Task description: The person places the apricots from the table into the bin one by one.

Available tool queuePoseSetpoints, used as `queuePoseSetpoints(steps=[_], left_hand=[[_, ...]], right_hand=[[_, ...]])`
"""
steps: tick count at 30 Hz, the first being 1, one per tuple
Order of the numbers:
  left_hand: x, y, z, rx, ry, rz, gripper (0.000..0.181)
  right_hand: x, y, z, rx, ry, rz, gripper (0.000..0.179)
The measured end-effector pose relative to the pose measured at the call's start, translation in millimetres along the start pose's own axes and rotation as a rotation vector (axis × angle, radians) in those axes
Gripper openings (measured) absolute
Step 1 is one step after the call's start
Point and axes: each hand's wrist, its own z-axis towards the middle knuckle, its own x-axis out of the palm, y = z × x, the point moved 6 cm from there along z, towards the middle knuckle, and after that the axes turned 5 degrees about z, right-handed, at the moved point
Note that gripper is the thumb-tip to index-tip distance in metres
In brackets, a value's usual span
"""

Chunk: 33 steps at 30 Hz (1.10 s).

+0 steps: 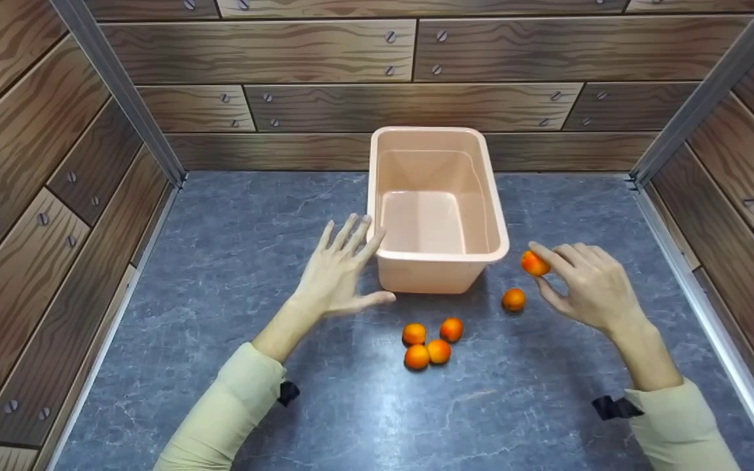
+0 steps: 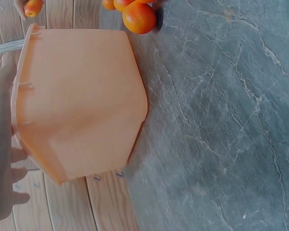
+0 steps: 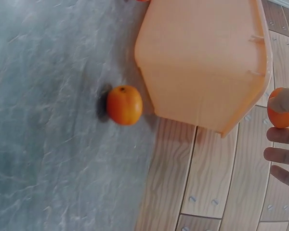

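Observation:
My left hand (image 1: 334, 275) is spread with straight fingers at the front left corner of a peach plastic bin (image 1: 442, 257). Its fingertips overlap the rim in the head view; whether they touch it I cannot tell. To the right of the bin, my right hand (image 1: 590, 284) pinches a small orange (image 1: 534, 263) between thumb and fingers, above the floor. The right wrist view shows the same held orange (image 3: 279, 115) beyond the bin's rim. Below that hand lies a loose orange (image 1: 514, 299). The bin's visible inside holds nothing.
Several more oranges (image 1: 439, 351) sit in a cluster on the grey marbled surface (image 1: 482, 418) in front of the bin. Wood-patterned walls (image 1: 324, 52) enclose the back and both sides, with metal strips (image 1: 711, 327) along the edges.

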Motion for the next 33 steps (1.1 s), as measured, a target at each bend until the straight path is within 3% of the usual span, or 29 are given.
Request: queuePoseSetpoints(steps=[16, 33], left_hand=[[-0.3, 0.5, -0.6, 0.002, -0.007, -0.012, 0.113], [-0.5, 0.5, -1.4, -0.002, -0.005, -0.006, 0.113]], right_hand=[[12.4, 15.8, 39.2, -0.032, -0.017, 0.045, 0.05], [39.3, 27.4, 74.1, -0.079, 0.038, 0.061, 0.046]])
